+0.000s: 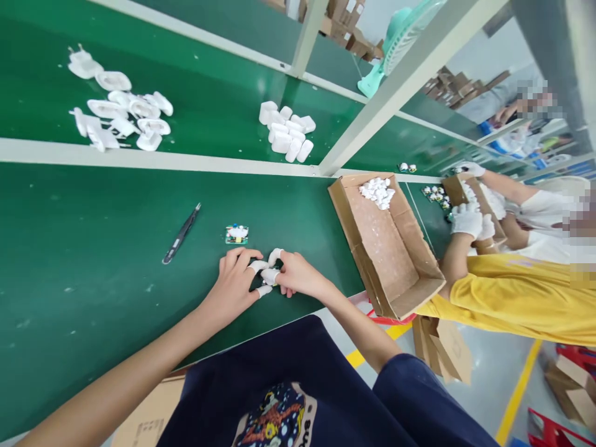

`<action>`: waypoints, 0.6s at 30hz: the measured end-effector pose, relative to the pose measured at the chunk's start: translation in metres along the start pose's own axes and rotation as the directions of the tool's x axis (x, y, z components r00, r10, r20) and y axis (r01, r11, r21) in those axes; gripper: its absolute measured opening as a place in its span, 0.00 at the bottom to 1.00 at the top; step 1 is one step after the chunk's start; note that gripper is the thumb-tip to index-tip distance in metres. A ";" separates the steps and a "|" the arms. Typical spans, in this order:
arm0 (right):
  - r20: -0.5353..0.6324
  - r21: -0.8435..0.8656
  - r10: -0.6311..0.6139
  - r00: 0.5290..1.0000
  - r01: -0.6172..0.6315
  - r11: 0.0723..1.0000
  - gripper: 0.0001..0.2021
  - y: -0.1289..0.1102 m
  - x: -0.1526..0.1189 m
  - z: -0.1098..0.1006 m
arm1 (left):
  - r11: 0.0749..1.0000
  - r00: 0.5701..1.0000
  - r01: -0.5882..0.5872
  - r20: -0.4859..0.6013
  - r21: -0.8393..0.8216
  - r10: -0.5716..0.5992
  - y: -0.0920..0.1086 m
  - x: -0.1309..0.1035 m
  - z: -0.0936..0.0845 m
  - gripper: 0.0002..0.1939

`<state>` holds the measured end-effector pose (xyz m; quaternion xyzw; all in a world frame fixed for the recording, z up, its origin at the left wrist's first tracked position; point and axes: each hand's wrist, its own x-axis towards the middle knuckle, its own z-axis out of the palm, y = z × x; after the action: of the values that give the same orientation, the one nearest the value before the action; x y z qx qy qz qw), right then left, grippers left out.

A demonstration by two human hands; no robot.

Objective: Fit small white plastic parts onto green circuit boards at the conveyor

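My left hand [237, 279] and my right hand [293, 273] meet over the green bench near its front edge. White finger cots cover the thumb and index finger of each. Between the fingertips is a small circuit board [274, 284], mostly hidden, with only a bit of green and yellow showing. Both hands are closed around it, fingertips almost touching. Just beyond my left hand lies another circuit board [237, 234] with a white blob and small coloured parts on top. Black tweezers [181, 233] rest on the bench to the left of it.
A cardboard box [344, 205] holding small white pieces [378, 192] stands at the right. Behind the pale rail [186, 163] lie white plastic shells [121, 112] and white caps [288, 131]. Farther right, co-workers in white gloves [467, 221] handle another box. A green fan [395, 43] stands beyond.
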<state>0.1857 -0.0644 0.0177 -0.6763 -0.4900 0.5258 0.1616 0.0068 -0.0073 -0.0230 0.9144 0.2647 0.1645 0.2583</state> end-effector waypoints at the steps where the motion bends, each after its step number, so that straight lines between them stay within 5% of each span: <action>1: 0.013 0.010 -0.010 1.000 0.010 1.000 0.08 0.000 0.001 -0.002 | 1.000 1.000 0.000 0.003 0.011 0.000 -0.001 0.000 0.000 0.14; 8: 0.083 0.135 -0.100 0.991 0.089 0.987 0.05 0.008 0.005 -0.009 | 1.000 1.000 0.008 -0.004 0.025 -0.008 -0.008 0.004 0.002 0.12; 14: 0.135 0.287 -0.065 0.989 0.024 0.958 0.05 0.018 0.005 -0.004 | 0.999 0.999 0.048 0.020 -0.017 -0.048 0.005 0.003 -0.005 0.14; 18: 0.159 0.411 -0.059 0.985 -0.012 0.911 0.16 0.023 -0.003 -0.008 | 0.997 0.996 0.067 0.061 -0.028 -0.065 0.012 0.001 -0.009 0.14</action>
<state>0.2046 -0.0752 0.0052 -0.5743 -0.3886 0.6701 0.2646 0.0081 -0.0119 -0.0085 0.9057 0.2842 0.1323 0.2853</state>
